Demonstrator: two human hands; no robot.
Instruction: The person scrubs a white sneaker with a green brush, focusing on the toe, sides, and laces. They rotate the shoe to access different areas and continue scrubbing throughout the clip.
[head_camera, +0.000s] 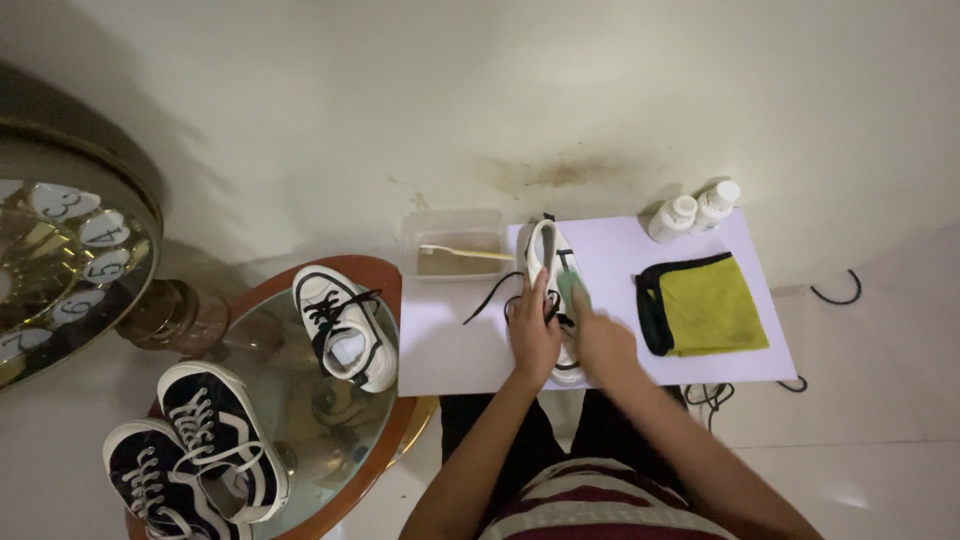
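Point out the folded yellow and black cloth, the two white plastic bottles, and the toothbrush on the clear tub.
Folded yellow and black cloth (705, 305): head view, on its yellow middle.
Two white plastic bottles (672, 218): head view, on the left bottle's body.
Toothbrush (470, 252): head view, mid-handle, across the clear plastic tub (412, 228).

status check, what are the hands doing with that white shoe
Left hand gripping white shoe on the white sheet. Right hand holding green brush against it. Loose black lace trailing left; nothing blocking.
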